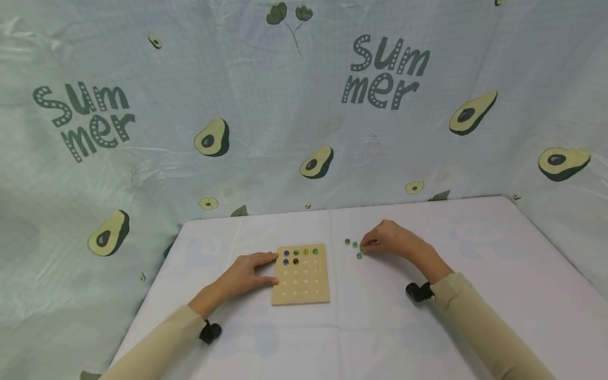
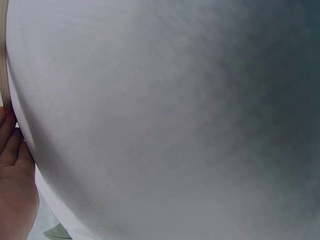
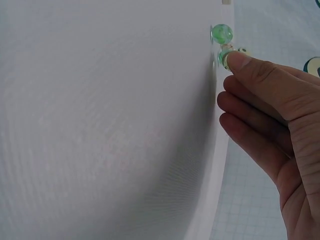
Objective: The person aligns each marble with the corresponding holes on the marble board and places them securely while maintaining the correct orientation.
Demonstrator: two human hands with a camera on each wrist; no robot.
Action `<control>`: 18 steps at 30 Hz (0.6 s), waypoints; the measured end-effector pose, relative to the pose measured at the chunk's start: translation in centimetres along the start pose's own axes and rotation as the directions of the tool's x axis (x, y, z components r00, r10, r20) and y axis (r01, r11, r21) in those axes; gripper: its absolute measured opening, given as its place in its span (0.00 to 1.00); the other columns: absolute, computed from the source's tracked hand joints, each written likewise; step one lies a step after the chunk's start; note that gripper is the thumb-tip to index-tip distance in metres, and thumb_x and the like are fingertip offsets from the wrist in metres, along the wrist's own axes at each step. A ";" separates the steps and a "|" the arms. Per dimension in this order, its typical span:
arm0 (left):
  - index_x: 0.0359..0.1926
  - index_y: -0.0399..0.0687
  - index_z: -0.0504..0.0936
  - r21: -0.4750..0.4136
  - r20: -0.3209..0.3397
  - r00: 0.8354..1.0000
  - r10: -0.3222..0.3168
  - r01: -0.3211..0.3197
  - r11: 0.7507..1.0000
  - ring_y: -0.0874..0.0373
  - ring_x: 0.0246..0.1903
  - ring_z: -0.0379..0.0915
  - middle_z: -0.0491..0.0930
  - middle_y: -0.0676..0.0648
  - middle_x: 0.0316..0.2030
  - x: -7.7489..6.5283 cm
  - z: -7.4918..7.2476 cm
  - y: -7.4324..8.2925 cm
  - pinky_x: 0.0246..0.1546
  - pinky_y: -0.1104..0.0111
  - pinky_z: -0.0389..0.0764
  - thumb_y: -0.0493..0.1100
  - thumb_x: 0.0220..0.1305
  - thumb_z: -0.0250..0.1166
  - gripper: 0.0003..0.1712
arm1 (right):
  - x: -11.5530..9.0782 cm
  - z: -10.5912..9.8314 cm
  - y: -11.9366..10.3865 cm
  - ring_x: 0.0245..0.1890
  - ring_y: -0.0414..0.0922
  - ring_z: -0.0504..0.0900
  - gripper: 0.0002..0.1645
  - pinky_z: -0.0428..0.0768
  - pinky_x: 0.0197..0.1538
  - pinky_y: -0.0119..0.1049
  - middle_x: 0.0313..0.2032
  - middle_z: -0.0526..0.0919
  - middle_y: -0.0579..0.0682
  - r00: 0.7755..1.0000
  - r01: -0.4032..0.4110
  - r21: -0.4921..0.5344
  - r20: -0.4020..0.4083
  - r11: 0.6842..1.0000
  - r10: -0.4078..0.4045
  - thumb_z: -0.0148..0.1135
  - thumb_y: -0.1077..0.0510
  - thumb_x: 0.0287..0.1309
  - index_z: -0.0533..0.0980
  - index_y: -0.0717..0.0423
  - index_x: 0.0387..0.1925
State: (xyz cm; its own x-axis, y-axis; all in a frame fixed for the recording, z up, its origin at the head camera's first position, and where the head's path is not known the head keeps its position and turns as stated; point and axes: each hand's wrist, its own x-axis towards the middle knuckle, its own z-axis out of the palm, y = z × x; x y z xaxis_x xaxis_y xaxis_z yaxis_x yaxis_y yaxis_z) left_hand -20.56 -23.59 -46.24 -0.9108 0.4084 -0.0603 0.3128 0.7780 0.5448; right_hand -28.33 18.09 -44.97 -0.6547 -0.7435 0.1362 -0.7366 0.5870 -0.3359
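Observation:
A square wooden board (image 1: 300, 285) with rows of small hollows lies on the table. Several glass marbles fill its top row; a blue marble (image 1: 286, 262) and a brown marble (image 1: 296, 261) sit in the second row. My left hand (image 1: 244, 274) rests at the board's left edge, thumb and fingers spread against it. To the right of the board, my right hand (image 1: 391, 240) pinches a yellowish-green marble (image 1: 362, 248) between thumb and fingertips, partly hidden by them. Beside it on the cloth are a dark marble (image 1: 347, 241), a green marble (image 1: 354, 244) and another green marble (image 3: 222, 34).
A pale cloth covers the table (image 1: 380, 327). Behind it hangs a light curtain (image 1: 266, 105) printed with avocados and lettering. A small black camera (image 1: 418, 292) is worn on the right wrist and another black camera (image 1: 210, 332) on the left.

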 end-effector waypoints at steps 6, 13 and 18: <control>0.71 0.49 0.74 0.008 -0.001 1.000 0.005 -0.005 1.000 0.44 0.71 0.65 0.72 0.43 0.69 0.1 0.2 -0.3 0.70 0.50 0.69 0.61 0.57 0.75 0.45 | -0.1 0.0 -0.5 0.34 0.33 0.85 0.07 0.85 0.39 0.29 0.37 0.90 0.42 1.000 -0.012 -0.043 -0.021 0.999 0.011 0.74 0.58 0.59 0.90 0.52 0.40; 0.72 0.49 0.73 0.003 -0.001 1.000 -0.007 0.007 1.000 0.44 0.71 0.64 0.72 0.43 0.69 -0.1 0.3 -0.3 0.70 0.49 0.68 0.61 0.57 0.75 0.45 | 0.0 -0.3 -1.0 0.35 0.36 0.87 0.07 0.85 0.39 0.30 0.37 0.91 0.43 0.998 0.041 -0.057 -0.037 0.998 -0.043 0.72 0.58 0.60 0.89 0.54 0.41; 0.72 0.49 0.73 0.005 -0.005 1.000 0.001 -0.001 1.000 0.44 0.71 0.65 0.72 0.43 0.69 0.0 0.2 -0.4 0.70 0.50 0.68 0.61 0.57 0.75 0.45 | 0.1 -0.3 -1.5 0.36 0.37 0.88 0.08 0.86 0.39 0.30 0.38 0.91 0.45 0.995 0.062 -0.049 -0.070 0.997 -0.065 0.73 0.60 0.60 0.89 0.55 0.41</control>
State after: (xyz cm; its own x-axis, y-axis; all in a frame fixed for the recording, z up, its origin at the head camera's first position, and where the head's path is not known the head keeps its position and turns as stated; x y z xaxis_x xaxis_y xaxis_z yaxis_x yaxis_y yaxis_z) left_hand -20.59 -23.77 -46.61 -0.9119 0.4066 -0.0553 0.3149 0.7798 0.5411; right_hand -27.34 17.29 -44.15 -0.6155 -0.7559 0.2231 -0.7831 0.5548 -0.2808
